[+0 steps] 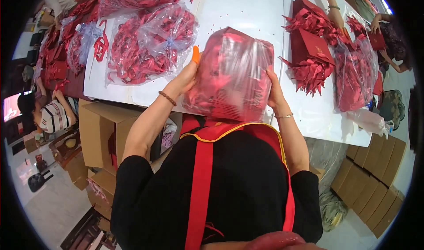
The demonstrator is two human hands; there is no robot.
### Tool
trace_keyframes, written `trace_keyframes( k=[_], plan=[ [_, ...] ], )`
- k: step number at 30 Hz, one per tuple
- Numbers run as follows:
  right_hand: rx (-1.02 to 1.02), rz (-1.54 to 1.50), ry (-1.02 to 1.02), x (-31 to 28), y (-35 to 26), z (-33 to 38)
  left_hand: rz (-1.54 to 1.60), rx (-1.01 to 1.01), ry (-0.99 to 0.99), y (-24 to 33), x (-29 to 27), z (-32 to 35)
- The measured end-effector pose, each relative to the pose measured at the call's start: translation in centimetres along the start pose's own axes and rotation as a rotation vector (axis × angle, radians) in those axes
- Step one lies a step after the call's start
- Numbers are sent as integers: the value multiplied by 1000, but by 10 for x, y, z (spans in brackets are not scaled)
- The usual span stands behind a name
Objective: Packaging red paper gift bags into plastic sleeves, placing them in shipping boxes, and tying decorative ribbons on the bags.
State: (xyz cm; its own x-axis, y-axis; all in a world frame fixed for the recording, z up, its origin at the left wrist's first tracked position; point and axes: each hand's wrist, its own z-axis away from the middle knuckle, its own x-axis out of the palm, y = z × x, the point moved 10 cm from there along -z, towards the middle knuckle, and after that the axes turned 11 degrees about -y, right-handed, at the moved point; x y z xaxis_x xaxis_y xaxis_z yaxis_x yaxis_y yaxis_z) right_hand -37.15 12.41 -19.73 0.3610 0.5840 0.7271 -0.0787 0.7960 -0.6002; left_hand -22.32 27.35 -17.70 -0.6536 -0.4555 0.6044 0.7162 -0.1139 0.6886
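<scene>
A clear plastic bag (234, 73) packed with dark red paper pieces and ribbons is held upright at the near edge of the white table (240, 7). My left hand (190, 75) grips its left side, with an orange cover on one finger. On the opposite side, my right hand (274, 90) presses against the plastic, fingers curled round the bag's edge. Stacked edges of the red pieces show through the lower part of the bag. Its underside is hidden from me.
Filled bags of red ribbon (152, 47) lie to the left. Red gift bags with ribbons (311, 55) stand on the right, near a co-worker's hand (336, 18). Another filled bag (354, 75) lies beyond them. Cardboard boxes (99, 130) stand below the table; stacked cartons (369, 183) sit right.
</scene>
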Motion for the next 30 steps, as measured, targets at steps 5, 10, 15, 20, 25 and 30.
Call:
trace_keyframes(
  k=[5,10,15,20,25,30],
  plan=[
    [-117,798,380,-43,-75,53,-257,48,0,-8,25,9],
    [-104,282,28,-23,-55,43,40,223,-61,-70,77,-42],
    [-296,218,-29,27,-68,56,43,408,-157,10,139,-9],
    [-288,78,-108,64,-64,48,-41,384,-253,56,153,18],
    [-279,247,-37,-5,2,9,-414,370,47,10,67,-5],
    [-496,611,116,-7,-54,20,-884,343,224,56,83,16]
  ],
)
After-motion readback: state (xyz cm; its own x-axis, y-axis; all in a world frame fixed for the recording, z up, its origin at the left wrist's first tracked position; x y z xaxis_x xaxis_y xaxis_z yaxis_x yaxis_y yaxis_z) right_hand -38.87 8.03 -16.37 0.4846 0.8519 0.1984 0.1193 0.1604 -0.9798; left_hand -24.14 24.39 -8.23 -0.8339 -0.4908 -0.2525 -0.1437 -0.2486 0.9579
